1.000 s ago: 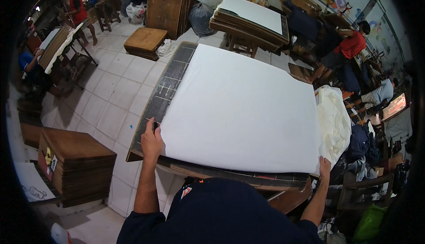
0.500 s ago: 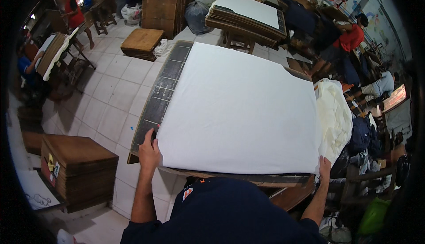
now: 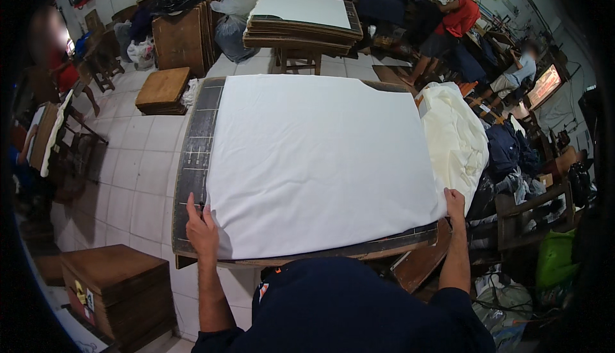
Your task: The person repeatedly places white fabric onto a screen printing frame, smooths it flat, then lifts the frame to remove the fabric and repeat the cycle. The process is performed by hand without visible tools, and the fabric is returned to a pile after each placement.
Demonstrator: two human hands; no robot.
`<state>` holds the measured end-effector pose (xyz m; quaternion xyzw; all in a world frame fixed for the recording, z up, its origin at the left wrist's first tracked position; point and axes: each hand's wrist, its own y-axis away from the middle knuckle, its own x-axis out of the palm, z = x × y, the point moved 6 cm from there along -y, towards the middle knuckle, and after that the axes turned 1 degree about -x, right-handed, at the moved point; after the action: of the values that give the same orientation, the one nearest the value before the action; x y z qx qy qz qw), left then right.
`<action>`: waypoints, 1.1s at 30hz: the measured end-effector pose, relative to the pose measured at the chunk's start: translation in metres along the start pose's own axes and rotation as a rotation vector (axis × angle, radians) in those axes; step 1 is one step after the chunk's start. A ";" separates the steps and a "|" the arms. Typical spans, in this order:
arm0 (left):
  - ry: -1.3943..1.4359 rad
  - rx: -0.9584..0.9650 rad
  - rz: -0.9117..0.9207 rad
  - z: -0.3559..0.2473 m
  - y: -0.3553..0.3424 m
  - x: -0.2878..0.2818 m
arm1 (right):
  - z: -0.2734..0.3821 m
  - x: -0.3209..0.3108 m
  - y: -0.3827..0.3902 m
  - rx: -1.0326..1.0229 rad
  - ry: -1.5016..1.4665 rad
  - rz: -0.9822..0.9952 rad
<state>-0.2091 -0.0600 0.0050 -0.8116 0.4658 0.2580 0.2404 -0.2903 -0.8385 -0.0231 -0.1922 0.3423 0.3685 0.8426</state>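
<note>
A white fabric panel (image 3: 320, 167) lies over a dark board marked with lines (image 3: 198, 119), its near part creased. My left hand (image 3: 202, 232) rests at the board's near left, beside the fabric's left edge; its index finger and thumb are apart. At the near right corner my right hand (image 3: 455, 204) is closed, pinching the edge of the white fabric. Loose cream fabric (image 3: 451, 138) hangs in folds off the board's right side, just beyond that hand.
Stacked wooden boards (image 3: 115, 282) stand at the near left. Across the tiled floor are a low board stack (image 3: 163, 90) and a stool bearing more boards (image 3: 301, 39). A person in red (image 3: 460, 16) works at the far right. Clutter and a green bag (image 3: 554, 257) lie right.
My right hand has moved up and slightly left with the fabric's edge. Creases have appeared across the near part of the white fabric, and more board shows at the near right. The view has shifted.
</note>
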 end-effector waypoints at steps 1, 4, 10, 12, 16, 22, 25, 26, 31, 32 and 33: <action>-0.006 -0.015 0.004 0.003 -0.002 0.000 | -0.003 -0.003 0.001 0.018 -0.007 -0.008; -0.006 -0.013 -0.022 0.008 -0.002 -0.004 | -0.008 -0.009 0.005 -0.017 0.022 -0.021; -0.078 -0.082 0.034 0.016 0.009 -0.020 | -0.020 -0.014 0.018 -0.003 0.013 0.044; -0.063 -0.068 0.051 0.016 0.010 -0.023 | -0.022 -0.017 0.019 0.003 0.025 0.041; -0.118 -0.056 0.066 0.017 0.013 -0.026 | -0.021 -0.023 0.019 -0.007 0.045 0.056; -0.124 -0.076 0.078 0.018 0.022 -0.033 | -0.017 -0.033 0.026 -0.020 0.124 0.114; -0.125 -0.081 0.079 0.019 0.025 -0.036 | -0.012 -0.036 0.032 -0.085 0.173 0.108; -0.138 -0.086 0.083 0.020 0.026 -0.037 | -0.012 -0.036 0.034 -0.090 0.173 0.106; -0.169 -0.074 0.089 0.019 0.032 -0.041 | -0.022 -0.036 0.042 -0.014 0.093 0.125; -0.179 -0.072 0.092 0.019 0.033 -0.042 | -0.023 -0.037 0.043 -0.021 0.114 0.120; -0.182 -0.089 0.106 0.020 0.033 -0.042 | -0.025 -0.037 0.044 -0.022 0.118 0.121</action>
<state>-0.2602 -0.0354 0.0121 -0.7689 0.4722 0.3636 0.2314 -0.3523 -0.8421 -0.0169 -0.2020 0.3982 0.4105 0.7951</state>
